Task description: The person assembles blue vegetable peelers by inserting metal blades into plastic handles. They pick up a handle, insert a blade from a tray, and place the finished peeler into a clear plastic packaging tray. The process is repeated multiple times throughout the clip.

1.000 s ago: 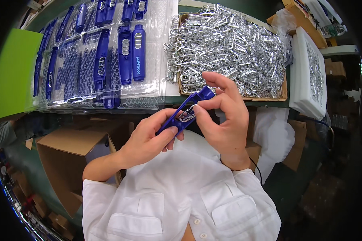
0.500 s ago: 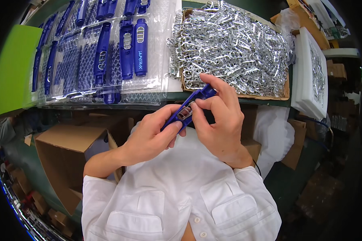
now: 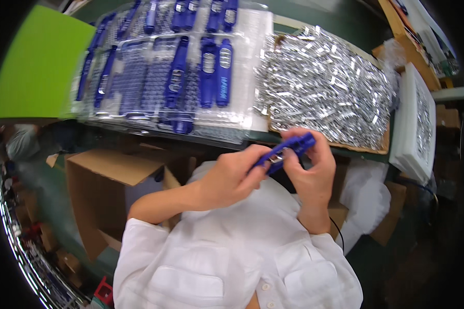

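Note:
Between my two hands is a long blue plastic casing (image 3: 300,144), tilted up toward the right. A shiny metal piece sits in its middle. My left hand (image 3: 233,175) is closed on the lower left end. My right hand (image 3: 314,167) grips the upper right end, its thumb pressed on the casing near the metal piece. Just beyond my right hand stands a shallow cardboard box heaped with small shiny metal parts (image 3: 330,85). To the left, a clear plastic tray (image 3: 206,119) bears several blue casings (image 3: 225,67) with silvery inserts.
A bright green panel (image 3: 41,62) stands left of the tray. White foam slabs (image 3: 411,123) holding metal parts are at the right. Below the table edge are an open cardboard carton (image 3: 100,201) and white foam wrap (image 3: 363,198).
The whole view has shifted, so the table things appear farther right and lower. My right hand has changed from fingertips at the metal piece to gripping the casing's upper end.

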Tool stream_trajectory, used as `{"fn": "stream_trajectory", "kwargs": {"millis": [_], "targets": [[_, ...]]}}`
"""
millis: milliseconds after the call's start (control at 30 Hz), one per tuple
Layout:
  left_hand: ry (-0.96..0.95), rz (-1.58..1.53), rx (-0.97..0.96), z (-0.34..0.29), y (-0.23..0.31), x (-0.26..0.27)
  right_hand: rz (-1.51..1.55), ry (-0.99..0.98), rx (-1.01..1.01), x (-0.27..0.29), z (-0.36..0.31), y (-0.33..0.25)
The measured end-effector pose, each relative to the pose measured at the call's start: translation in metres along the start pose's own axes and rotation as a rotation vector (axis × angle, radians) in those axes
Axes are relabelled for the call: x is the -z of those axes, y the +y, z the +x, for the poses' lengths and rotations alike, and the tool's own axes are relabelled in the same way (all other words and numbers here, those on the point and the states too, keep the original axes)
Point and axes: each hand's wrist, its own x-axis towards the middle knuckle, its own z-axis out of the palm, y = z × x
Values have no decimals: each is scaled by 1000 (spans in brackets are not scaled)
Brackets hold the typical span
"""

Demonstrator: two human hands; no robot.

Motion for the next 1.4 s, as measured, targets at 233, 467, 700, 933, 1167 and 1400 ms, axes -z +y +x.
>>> {"fn": "stream_trajectory", "kwargs": {"millis": [233,467,700,933,1167,1400], "targets": [[94,293,-183,10,-3,-2,51,9,62,-4,-2,9],[120,231,-133,12,-16,-6,63,37,85,-15,-4,21],[-108,-86,180,15,9,16,226,-48,-74,-8,9,15],[-37,246,-220,-4,12,32,510,-310,79,19,8,8],[222,550,-420,-12,22,24,541,-416,47,33,3,5],[233,547,-400,-10,26,23,601,-394,4,35,2,10]]}}
